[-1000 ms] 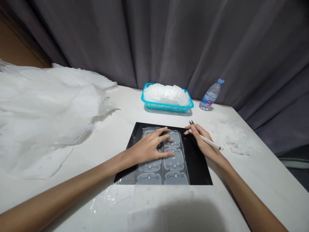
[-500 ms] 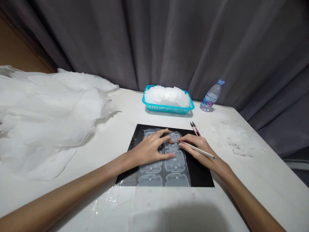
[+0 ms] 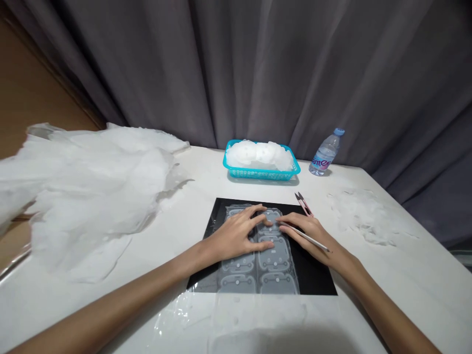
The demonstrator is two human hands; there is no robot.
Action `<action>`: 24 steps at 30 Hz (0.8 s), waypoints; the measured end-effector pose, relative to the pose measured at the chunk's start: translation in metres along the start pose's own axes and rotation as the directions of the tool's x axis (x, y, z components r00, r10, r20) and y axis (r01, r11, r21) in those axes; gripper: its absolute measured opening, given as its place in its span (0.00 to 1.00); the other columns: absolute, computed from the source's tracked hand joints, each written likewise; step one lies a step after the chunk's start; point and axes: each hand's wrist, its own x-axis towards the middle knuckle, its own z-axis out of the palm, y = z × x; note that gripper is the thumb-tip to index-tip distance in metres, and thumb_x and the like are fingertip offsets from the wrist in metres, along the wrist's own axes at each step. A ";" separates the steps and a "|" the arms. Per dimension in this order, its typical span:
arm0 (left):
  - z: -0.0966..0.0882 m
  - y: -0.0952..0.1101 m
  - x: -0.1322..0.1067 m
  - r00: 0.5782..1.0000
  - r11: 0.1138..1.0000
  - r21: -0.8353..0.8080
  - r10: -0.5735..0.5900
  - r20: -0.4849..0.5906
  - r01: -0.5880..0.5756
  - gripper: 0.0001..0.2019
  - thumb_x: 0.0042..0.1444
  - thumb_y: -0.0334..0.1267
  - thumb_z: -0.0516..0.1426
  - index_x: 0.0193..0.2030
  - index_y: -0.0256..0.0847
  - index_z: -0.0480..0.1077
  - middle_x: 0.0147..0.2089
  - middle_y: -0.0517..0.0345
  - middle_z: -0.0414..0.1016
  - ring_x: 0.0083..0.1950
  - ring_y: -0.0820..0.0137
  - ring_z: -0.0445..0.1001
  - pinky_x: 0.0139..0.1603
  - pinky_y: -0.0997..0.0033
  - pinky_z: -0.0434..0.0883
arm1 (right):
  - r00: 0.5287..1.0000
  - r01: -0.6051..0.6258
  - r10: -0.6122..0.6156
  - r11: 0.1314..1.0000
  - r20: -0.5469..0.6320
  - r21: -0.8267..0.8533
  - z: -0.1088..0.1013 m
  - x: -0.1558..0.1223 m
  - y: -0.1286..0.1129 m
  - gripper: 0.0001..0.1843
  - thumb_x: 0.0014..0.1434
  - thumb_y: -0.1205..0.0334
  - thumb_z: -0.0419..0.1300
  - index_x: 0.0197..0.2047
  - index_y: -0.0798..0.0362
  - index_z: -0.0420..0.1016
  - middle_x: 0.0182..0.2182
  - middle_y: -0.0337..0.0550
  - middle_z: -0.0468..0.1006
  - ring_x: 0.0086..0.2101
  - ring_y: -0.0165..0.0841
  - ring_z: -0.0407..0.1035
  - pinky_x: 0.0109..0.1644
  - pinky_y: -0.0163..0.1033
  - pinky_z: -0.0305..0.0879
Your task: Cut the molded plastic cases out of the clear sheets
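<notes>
Since a second ago our right hand point(image 3: 308, 231) has come in from the bare black mat point(image 3: 313, 268) at 3 o'clock and now meets the left over the clear film sheet point(image 3: 258, 255). We judge that the thin white tool point(image 3: 306, 236) is being brought to the moulded shapes at the sheet's far end. The pink snips point(image 3: 304, 204), near the fingers then, now lie free on the mat at 1 o'clock of that hand.

Our left hand point(image 3: 238, 233) lies palm down on the sheet with fingers spread, pressing it flat; its grip is wide, holding nothing. The right hand's grip is closed round the tool like a pen, tip pointing toward the left fingertips, wrist low on the mat.

The sheet lies in the middle of the mat on the white worktop point(image 3: 405, 275), the teal basket point(image 3: 261, 172) at 12 o'clock.
</notes>
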 end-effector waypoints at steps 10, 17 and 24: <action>-0.001 0.001 0.001 1.000 1.000 0.014 0.002 0.006 -0.002 0.27 0.63 0.61 0.61 0.60 0.44 0.73 0.74 0.43 0.62 0.72 0.49 0.67 0.69 0.45 0.68 | 0.998 0.019 -0.025 0.995 -0.058 -0.098 0.012 0.004 0.017 0.11 0.74 0.54 0.54 0.51 0.48 0.75 0.45 0.46 0.82 0.45 0.40 0.78 0.52 0.45 0.72; 0.005 0.009 -0.002 0.990 0.956 0.278 0.119 -0.076 -0.094 0.23 0.67 0.57 0.56 0.59 0.43 0.75 0.69 0.43 0.71 0.72 0.49 0.66 0.73 0.43 0.63 | 0.993 0.102 -0.109 0.988 -0.048 -0.116 0.013 0.004 0.018 0.10 0.75 0.57 0.52 0.52 0.48 0.73 0.45 0.48 0.80 0.46 0.41 0.76 0.53 0.46 0.72; 0.009 0.022 -0.006 0.989 0.906 0.421 0.102 -0.108 -0.047 0.24 0.69 0.57 0.54 0.62 0.45 0.75 0.64 0.46 0.76 0.64 0.47 0.75 0.63 0.44 0.71 | 0.992 0.119 -0.123 0.983 -0.023 -0.141 0.012 0.003 0.020 0.09 0.76 0.58 0.51 0.52 0.48 0.71 0.46 0.49 0.78 0.48 0.42 0.75 0.54 0.47 0.71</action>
